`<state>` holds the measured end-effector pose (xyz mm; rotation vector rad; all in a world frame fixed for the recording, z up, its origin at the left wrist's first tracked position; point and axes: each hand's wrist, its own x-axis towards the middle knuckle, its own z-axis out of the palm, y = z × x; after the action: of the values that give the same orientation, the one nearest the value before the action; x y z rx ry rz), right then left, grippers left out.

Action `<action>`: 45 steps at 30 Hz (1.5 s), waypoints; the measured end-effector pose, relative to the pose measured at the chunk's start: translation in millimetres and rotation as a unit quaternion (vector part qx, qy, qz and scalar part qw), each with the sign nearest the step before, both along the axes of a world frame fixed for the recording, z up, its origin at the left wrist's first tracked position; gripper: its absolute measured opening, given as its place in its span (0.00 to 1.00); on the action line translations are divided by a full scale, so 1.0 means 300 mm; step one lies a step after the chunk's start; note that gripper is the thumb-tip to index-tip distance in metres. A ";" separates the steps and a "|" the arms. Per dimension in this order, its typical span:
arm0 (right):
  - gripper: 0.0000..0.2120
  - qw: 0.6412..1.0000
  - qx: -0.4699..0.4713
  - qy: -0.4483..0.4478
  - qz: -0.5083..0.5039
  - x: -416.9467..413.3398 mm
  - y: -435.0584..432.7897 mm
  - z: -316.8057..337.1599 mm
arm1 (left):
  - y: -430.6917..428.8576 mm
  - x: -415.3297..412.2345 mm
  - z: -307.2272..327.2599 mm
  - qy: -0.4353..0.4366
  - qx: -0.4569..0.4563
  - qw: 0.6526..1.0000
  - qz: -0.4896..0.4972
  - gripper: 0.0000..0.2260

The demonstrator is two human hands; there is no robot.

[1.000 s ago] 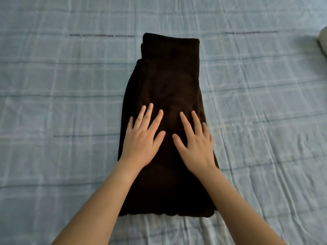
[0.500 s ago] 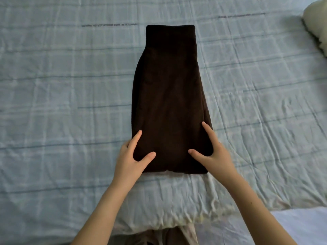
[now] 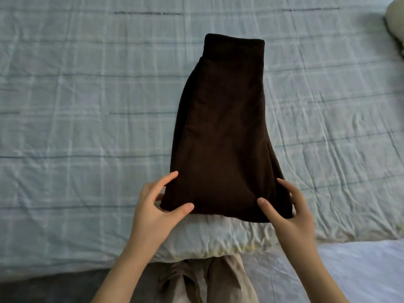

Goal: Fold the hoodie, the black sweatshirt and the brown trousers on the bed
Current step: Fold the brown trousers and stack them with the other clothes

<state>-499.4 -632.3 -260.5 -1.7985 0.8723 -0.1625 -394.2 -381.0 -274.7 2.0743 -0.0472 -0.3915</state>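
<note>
A: Where are the brown trousers (image 3: pixel 223 132)?

B: Folded into a long narrow bundle on the bed (image 3: pixel 76 106), lying lengthwise away from the person. The waistband end is the far end; the near end is wider and sits just short of the bed's near edge.

A: What is the left hand (image 3: pixel 153 212) doing?

B: It grips the near left corner of the trousers. The thumb lies on top of the cloth, the index finger runs up along the left edge, and the other fingers are tucked under the corner. Half closed, pinching the fabric.

A: And the right hand (image 3: pixel 288 217)?

B: The same at the near right corner of the trousers: thumb pressed on top, fingers curled around the right edge and mostly hidden beneath it. It has hold of the cloth too.

A: What covers the bed?

B: A pale blue checked sheet (image 3: pixel 328 127), creased, bunched up just nearer than the trousers' near edge.

A: Anything else?

B: Far to the right of the trousers, at the frame's edge, part of a pale cushion-like thing (image 3: pixel 396 20); I cannot tell what it is. Nearer than the trousers, past the bed's edge, the person's own beige trousers (image 3: pixel 218 281) show between the forearms.
</note>
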 end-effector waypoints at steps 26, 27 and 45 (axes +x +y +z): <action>0.27 0.899 -0.400 0.016 0.177 1.051 -0.282 -0.223 | -0.642 0.904 -0.188 -0.243 0.302 0.920 -0.064 0.27; 0.27 0.902 -0.395 0.014 0.173 1.054 -0.285 -0.234 | -0.646 0.907 -0.197 -0.244 0.307 0.918 -0.065 0.26; 0.28 0.904 -0.406 0.008 0.135 1.094 -0.277 -0.251 | -0.656 0.944 -0.223 -0.229 0.312 0.921 -0.034 0.25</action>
<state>-171.3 -715.4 -335.7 -2.6801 0.5812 -0.3711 -111.1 -577.9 -341.5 2.7672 -0.3095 0.0689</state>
